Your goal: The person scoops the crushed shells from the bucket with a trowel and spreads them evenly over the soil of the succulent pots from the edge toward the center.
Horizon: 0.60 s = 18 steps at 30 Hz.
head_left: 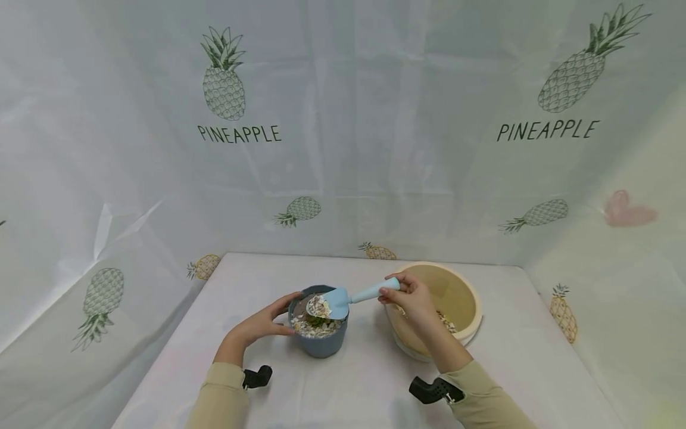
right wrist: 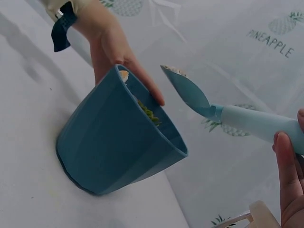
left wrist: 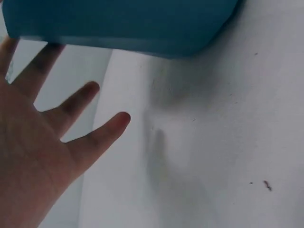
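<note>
A blue plant pot [head_left: 321, 342] stands on the table, holding a small green plant [right wrist: 149, 113] and pale pebbles [head_left: 308, 328]. My left hand [head_left: 259, 326] spans its left side, thumb and fingers touching near the rim. In the left wrist view, straight, spread fingers [left wrist: 102, 137] show, the lower two apart from the pot. My right hand [head_left: 415, 301] grips the handle end of a light-blue hand trowel [head_left: 370, 293]. The trowel's blade is over the pot, carrying light pebbles [head_left: 318, 306]. In the right wrist view the blade appears above the rim, apart from it.
Beneath my right forearm stands a large cream-coloured pot [head_left: 471, 286] with some loose pebbles [head_left: 446, 323] inside. A white cloth covers the table [head_left: 354, 393]. Pineapple-printed sheeting [head_left: 343, 149] hangs behind and at both sides. Each wrist wears a black camera mount [head_left: 429, 390].
</note>
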Motion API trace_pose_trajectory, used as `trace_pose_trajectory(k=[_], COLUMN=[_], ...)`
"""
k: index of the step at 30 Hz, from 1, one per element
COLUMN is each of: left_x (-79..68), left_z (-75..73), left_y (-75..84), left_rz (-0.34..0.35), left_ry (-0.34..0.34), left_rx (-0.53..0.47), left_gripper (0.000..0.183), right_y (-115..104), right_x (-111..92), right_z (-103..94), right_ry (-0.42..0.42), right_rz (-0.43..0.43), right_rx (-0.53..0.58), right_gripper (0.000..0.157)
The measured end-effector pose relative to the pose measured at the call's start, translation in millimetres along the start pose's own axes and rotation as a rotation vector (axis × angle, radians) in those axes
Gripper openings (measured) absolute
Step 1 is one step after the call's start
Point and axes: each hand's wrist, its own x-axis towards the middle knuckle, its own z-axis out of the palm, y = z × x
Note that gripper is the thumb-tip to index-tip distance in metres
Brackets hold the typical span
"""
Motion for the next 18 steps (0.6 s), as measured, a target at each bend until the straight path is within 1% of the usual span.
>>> trace_pose_trajectory(k=[3, 5, 8, 11, 18], left_x=[8.6, 12.7, 15.5, 14.9, 10.3], left_z=[-6.8, -9.9, -12.3, -10.2, 1.9], left_y=[-2.0, -2.6, -3.8, -3.9, -2.4], left_rz=[0.037, 0.049, 0.050, 0.042, 0.047], left_ry=[-0.075, -0.117, -0.152, -0.155, -0.094], left_rx=[-0.022, -0.046, -0.065, -0.075, -0.101], left_gripper=[0.098, 0.102, 0.107, 0.107, 0.106], right_y=[1, 1, 1, 0, -3], right_x=[0, 0, 0, 1, 4], right_z=[0.1, 0.6, 1.6, 2.1, 2.5], right_ry=[-0.002, -0.005, -0.011, -0.017, -0.032], right_rz=[0.007, 0.010, 0.021, 0.023, 0.031], right_rx=[-0.003, -0.007, -0.003, -0.003, -0.057], right_gripper=[0.032, 0.031, 0.031, 0.031, 0.031])
